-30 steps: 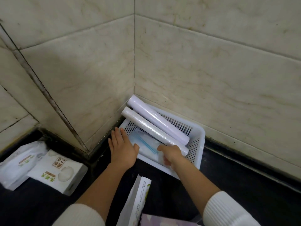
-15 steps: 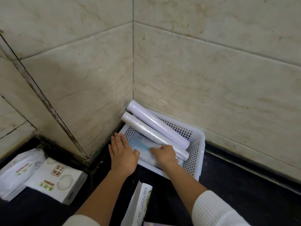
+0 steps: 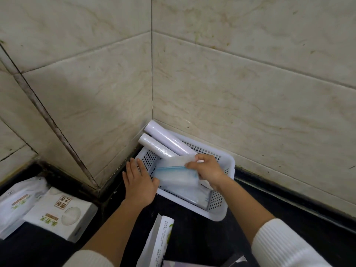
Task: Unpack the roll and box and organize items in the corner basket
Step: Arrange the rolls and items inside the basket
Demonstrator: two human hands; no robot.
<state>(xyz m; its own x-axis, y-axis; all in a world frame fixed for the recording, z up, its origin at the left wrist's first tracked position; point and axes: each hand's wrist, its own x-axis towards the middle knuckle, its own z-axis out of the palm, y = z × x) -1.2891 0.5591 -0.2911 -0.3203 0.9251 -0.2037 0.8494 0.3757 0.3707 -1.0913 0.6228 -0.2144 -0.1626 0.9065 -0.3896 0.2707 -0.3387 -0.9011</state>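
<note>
A white perforated basket sits in the tiled corner on the dark counter. Two rolls lean in it toward the corner: a lilac roll behind and a whitish roll in front. My right hand pinches a clear plastic bag pack with a blue strip and holds it tilted over the basket. More clear packs lie on the basket floor. My left hand rests flat, fingers straight, against the basket's left rim.
A white tissue box and a soft white pack lie at the left on the counter. An opened white carton stands at the bottom centre, with a lilac box edge beside it. Tiled walls close off both far sides.
My right hand has lifted the clear pack up out of the basket floor and tilted it, moving toward the rolls. My left hand stays on the basket's left rim.
</note>
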